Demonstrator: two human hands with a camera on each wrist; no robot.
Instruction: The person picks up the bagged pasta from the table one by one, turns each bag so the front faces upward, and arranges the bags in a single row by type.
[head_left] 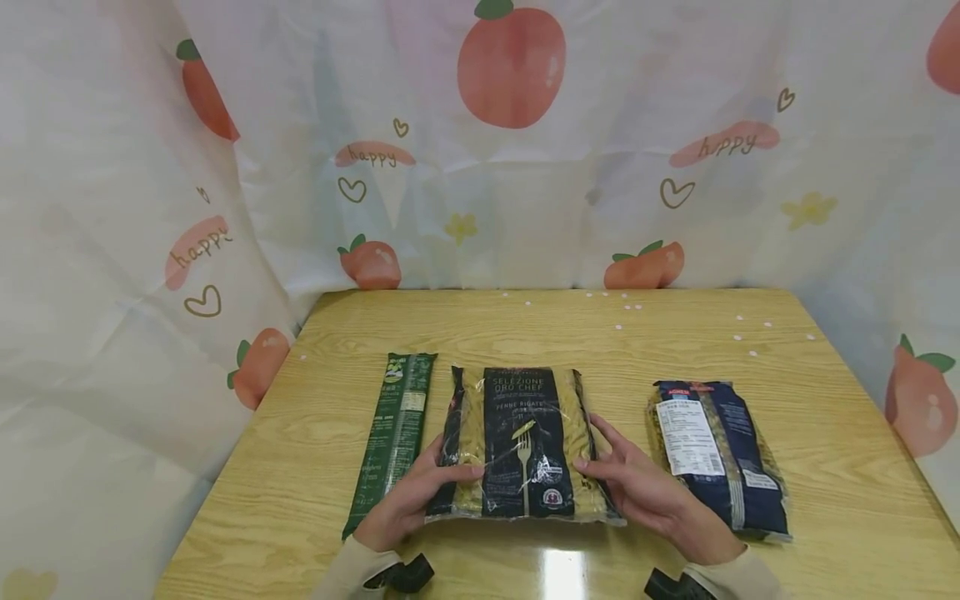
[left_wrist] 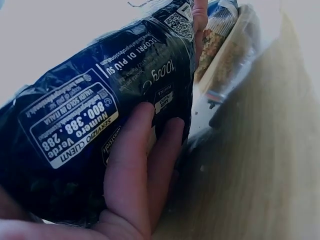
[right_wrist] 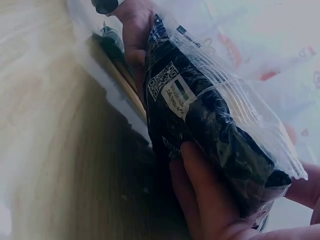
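Note:
A black and yellow bag of penne pasta (head_left: pixel 517 467) is held between both hands, its printed front facing up toward the head camera. My left hand (head_left: pixel 412 496) grips its left side, thumb on the front face. On the opposite side my right hand (head_left: pixel 648 487) grips it the same way. In the left wrist view, two fingers (left_wrist: pixel 130 165) support the dark back of the bag (left_wrist: pixel 75 110), which carries white print. From the right wrist, fingers (right_wrist: pixel 210 190) press the bag's dark underside, below a clear crimped plastic edge (right_wrist: pixel 245 100).
Left of the held bag a slim green packet (head_left: pixel 393 433) lies on the wooden table (head_left: pixel 570 333). To the right lies a dark blue pasta bag (head_left: pixel 738 442) with a white label. A fruit-printed curtain (head_left: pixel 510 200) hangs behind the table and at both sides.

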